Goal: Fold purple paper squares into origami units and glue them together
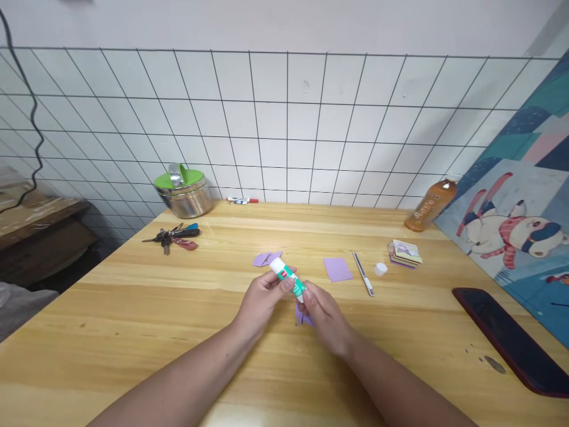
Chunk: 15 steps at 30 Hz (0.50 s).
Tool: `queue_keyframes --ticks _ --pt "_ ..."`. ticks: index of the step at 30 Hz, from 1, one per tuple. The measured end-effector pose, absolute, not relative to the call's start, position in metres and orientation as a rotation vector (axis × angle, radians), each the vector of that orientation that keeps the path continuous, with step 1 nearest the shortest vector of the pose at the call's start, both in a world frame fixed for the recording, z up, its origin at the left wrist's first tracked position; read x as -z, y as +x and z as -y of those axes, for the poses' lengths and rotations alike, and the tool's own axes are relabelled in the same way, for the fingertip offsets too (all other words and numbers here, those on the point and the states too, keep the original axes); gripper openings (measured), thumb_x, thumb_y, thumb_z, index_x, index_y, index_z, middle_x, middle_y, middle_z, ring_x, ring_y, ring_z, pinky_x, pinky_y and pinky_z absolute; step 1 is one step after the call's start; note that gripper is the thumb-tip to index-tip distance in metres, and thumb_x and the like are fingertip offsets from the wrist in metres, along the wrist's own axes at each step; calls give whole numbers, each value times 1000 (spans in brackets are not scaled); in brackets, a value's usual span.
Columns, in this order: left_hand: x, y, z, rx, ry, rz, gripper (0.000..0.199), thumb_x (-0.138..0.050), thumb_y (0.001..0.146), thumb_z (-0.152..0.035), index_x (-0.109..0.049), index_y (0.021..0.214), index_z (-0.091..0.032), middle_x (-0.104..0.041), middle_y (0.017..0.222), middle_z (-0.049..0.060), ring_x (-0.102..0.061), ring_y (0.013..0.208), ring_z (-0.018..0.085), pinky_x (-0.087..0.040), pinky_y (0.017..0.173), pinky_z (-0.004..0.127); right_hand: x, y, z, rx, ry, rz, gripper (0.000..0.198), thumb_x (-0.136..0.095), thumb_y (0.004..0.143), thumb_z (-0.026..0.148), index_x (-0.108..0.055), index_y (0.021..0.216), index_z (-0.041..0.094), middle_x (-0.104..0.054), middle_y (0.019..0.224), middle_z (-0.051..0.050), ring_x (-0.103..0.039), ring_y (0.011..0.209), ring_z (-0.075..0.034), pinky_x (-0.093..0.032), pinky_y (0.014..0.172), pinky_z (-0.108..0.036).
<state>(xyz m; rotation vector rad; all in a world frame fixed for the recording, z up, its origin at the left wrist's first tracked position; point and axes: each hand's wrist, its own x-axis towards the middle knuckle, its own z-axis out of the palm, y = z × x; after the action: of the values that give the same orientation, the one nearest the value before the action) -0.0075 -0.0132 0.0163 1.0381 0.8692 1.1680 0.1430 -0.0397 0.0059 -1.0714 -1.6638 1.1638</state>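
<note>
A green and white glue stick [291,281] is held at a slant over the middle of the table, its white end up and to the left. My left hand [265,296] grips its barrel, thumb on the near side. Around its lower right end are the fingers of my right hand [320,308]. Purple paper pieces [265,258] lie just behind my left hand. More purple paper [304,315] sits under my right hand, partly hidden. To the right are a purple square of paper [338,269], a utility knife [363,275] and a white cap [380,269].
A wooden table [178,320] meets a tiled wall. At the back left stand a steel pot [186,198] with a green lid, keys [171,236] and a marker [242,200]. On the right are a sticky-note stack [404,253], a tea bottle [430,205] and a dark phone [511,338].
</note>
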Motion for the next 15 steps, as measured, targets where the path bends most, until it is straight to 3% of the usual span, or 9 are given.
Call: queue_keyframes --ticks 3,5,11,15 --pt "-16 -8 15 -1155 1061 -827 34 -72 67 -34 -67 95 -15 -68 78 4 -60 77 16 -45 79 30 -5 146 36 -1941 -749 1186 50 -28 85 63 -44 70 19 -40 57 3 -38 49 -10 -35 50 -25" --pt "-17 -8 18 -1145 1095 -839 36 -74 65 -35 -67 94 -15 -68 77 4 -60 77 17 -45 78 30 -6 151 33 -2297 -588 1000 51 -32 82 66 -43 68 18 -39 55 3 -37 46 -10 -37 48 -24" --pt "-20 -7 23 -1133 1184 -849 40 -78 59 -38 -68 89 -14 -68 81 6 -61 78 19 -47 77 32 -5 162 27 -2604 -386 811 49 -32 83 61 -44 66 17 -40 54 2 -38 46 -10 -43 47 -24" --pt "-21 -9 24 -1158 1317 -764 32 -77 61 -33 -68 86 -15 -66 85 6 -61 83 20 -48 77 30 -1 164 25 -2752 -325 753 47 -30 84 58 -42 62 18 -38 51 3 -36 42 -10 -41 36 -22"
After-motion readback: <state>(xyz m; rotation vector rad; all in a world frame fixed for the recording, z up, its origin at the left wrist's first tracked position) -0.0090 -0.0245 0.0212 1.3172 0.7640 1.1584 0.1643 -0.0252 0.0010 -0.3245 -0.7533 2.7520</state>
